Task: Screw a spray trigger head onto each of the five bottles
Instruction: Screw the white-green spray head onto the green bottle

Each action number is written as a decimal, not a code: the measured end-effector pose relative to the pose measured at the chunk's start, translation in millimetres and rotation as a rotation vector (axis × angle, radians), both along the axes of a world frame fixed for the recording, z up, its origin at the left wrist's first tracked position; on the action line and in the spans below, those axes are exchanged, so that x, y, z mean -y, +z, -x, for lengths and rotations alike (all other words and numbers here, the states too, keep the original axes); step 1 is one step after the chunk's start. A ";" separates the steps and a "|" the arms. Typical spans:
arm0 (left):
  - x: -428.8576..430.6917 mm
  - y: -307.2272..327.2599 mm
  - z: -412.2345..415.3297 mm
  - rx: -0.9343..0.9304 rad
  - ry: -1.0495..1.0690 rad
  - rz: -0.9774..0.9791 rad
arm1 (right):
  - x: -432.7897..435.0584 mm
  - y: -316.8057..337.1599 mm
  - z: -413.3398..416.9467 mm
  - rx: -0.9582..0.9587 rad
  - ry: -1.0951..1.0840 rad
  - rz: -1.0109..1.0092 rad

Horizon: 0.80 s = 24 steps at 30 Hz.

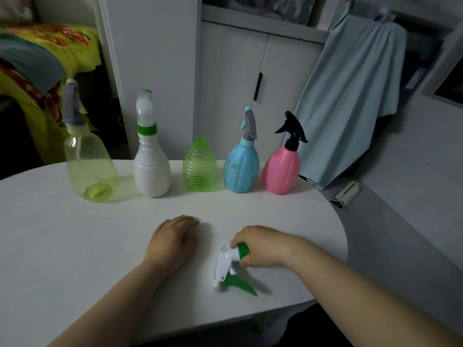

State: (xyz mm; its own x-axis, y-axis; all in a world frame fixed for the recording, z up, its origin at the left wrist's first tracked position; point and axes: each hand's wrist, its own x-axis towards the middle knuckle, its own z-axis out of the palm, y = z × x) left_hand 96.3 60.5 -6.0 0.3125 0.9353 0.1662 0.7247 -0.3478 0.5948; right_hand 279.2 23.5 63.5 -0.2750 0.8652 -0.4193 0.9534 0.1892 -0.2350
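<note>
Five bottles stand in a row at the back of the white table (75, 246). From the left: a clear yellow-green bottle (90, 166) with a grey head, a white bottle (152, 169) with a white and green head, a ribbed green bottle (199, 169) with a bare neck, a blue bottle (241, 166) with a grey head, and a pink bottle (281, 171) with a black head. A white and green trigger head (229, 265) lies on the table near me. My right hand (263, 246) grips its green collar. My left hand (172, 240) rests palm down on the table, holding nothing.
The table's curved edge runs close on the right. A light blue garment (350, 96) hangs behind the pink bottle. A small lint roller (344, 192) lies on the grey surface to the right. White cabinet doors stand behind the bottles, and a yellow blanket is at far left.
</note>
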 end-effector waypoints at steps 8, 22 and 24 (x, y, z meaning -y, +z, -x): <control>-19.5 32.5 -6.6 0.270 0.206 -0.054 | -15.8 40.0 -45.4 -0.933 -0.508 -0.123; -128.3 85.2 -57.3 0.457 0.356 0.018 | -45.6 33.0 -53.7 -1.373 -0.650 -0.307; -134.6 80.1 -56.8 0.424 0.369 0.013 | -48.8 30.6 -55.3 -1.379 -0.655 -0.310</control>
State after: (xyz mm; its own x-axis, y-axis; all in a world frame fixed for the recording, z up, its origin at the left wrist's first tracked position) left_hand 153.1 195.1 74.1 -0.1281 0.9726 0.1940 0.4934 -0.1072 0.8632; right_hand 334.6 72.3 94.1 0.1634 0.9857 0.0415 -0.0267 0.0464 -0.9986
